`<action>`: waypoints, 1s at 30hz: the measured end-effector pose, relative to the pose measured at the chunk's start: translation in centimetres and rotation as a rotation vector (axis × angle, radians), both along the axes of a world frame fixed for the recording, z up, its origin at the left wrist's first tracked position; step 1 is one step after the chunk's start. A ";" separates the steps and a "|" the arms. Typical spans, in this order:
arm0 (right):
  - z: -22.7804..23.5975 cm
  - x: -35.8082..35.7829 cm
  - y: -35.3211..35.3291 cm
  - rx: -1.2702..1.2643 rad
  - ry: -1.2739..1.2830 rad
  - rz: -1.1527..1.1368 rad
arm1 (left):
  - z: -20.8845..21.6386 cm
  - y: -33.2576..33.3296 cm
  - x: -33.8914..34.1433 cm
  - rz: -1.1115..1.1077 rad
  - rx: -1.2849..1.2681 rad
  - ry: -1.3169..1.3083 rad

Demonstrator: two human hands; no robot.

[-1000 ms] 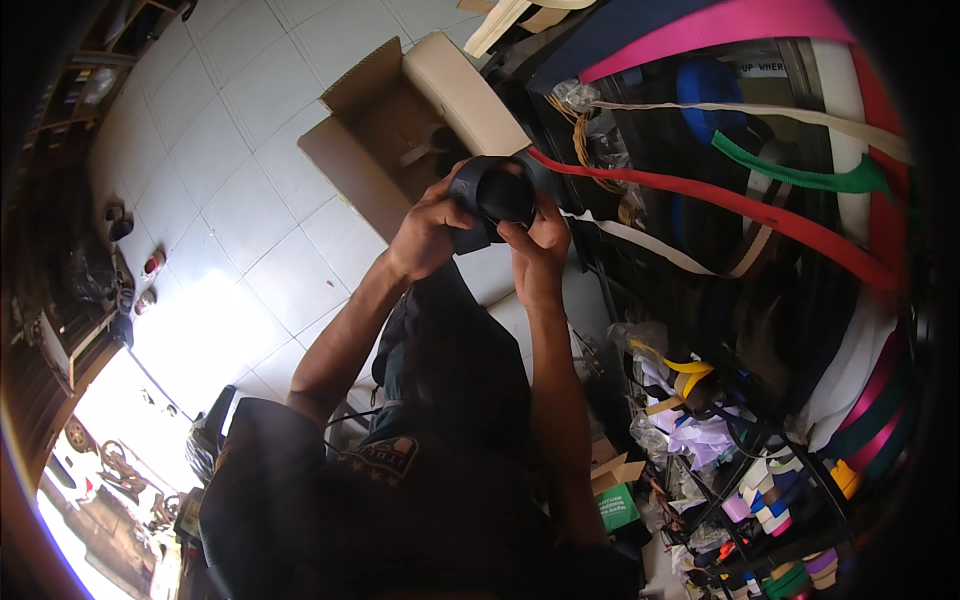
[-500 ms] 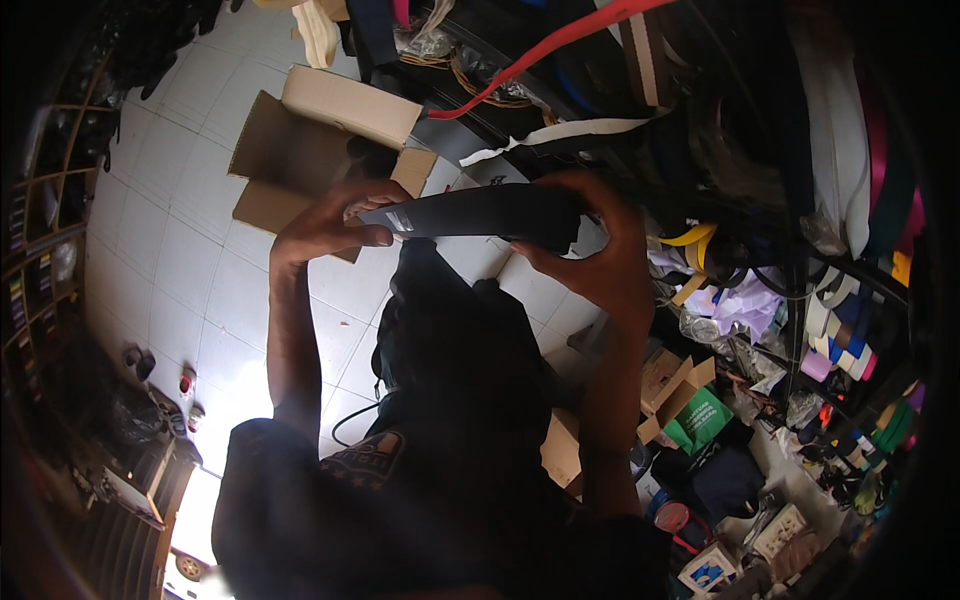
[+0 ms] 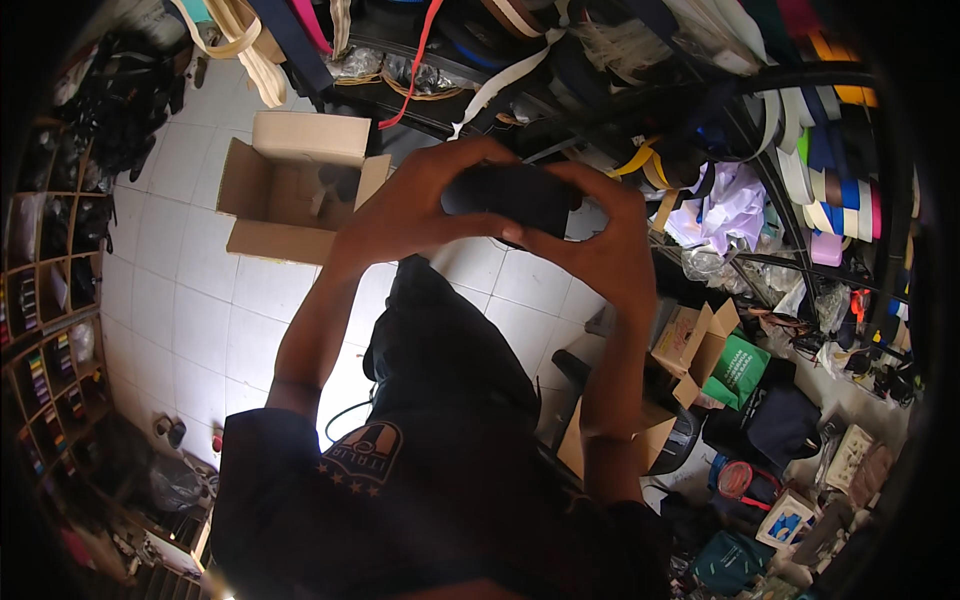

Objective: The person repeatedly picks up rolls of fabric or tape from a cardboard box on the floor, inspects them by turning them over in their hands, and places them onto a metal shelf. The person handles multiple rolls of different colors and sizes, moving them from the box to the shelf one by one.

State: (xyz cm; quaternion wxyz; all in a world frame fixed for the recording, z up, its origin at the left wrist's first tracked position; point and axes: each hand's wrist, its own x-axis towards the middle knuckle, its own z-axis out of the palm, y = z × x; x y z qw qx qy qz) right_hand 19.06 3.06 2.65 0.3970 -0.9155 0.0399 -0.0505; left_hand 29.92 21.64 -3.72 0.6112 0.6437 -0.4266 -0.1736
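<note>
Between my two hands, in the middle of the head view, is a black rounded bundle (image 3: 508,203), dark and smooth. Its exact kind does not show. My left hand (image 3: 410,205) wraps its left side, fingers over the top and thumb along the near edge. From the other side my right hand (image 3: 605,240) grips it, with the thumb at the lower edge and fingers partly behind. The fingertips of both hands come close together around it. Below the hands are my legs in dark trousers (image 3: 440,320).
An open cardboard box (image 3: 310,137) sits on the white tiled floor (image 3: 180,260) at the left. Colourful straps, including a red strap (image 3: 408,75), hang from racks ahead. Boxes, a green bag (image 3: 738,370) and clutter fill the right; shelves (image 3: 60,290) line the left.
My left hand has moved right along the black thing, closer to my right hand. Its long flat side with a small pale label no longer shows. The whole view has shifted.
</note>
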 end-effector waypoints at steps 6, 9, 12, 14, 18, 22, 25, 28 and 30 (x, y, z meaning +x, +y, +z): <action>-0.8 -6.8 0.9 0.353 -0.097 -0.134 | 0.9 -0.5 -5.7 -0.099 0.088 0.301; -2.1 -10.9 1.1 0.598 -0.112 -0.264 | 1.2 -0.5 -8.7 -0.039 0.054 0.032; -2.6 -14.8 1.5 0.773 -0.155 -0.389 | 2.6 0.0 -11.4 -0.075 0.083 0.174; -2.7 -16.5 2.1 0.810 -0.198 -0.448 | 2.4 -0.3 -12.8 -0.103 0.036 0.101; -2.7 -19.0 2.5 0.896 -0.336 -0.531 | 4.0 -0.6 -16.2 -0.093 0.044 -0.133; -2.4 -19.3 2.9 0.994 -0.461 -0.651 | 4.5 -2.4 -18.7 -0.012 0.026 -0.066; -3.2 -18.6 3.4 1.042 -0.610 -0.727 | 3.4 -5.0 -20.3 0.099 -0.092 0.038; -3.0 -18.4 3.2 1.026 -0.662 -0.755 | 3.3 -6.3 -20.5 0.070 -0.125 0.099; -2.2 -18.7 2.3 0.940 -0.633 -0.683 | 4.1 -6.4 -20.3 0.031 -0.119 0.148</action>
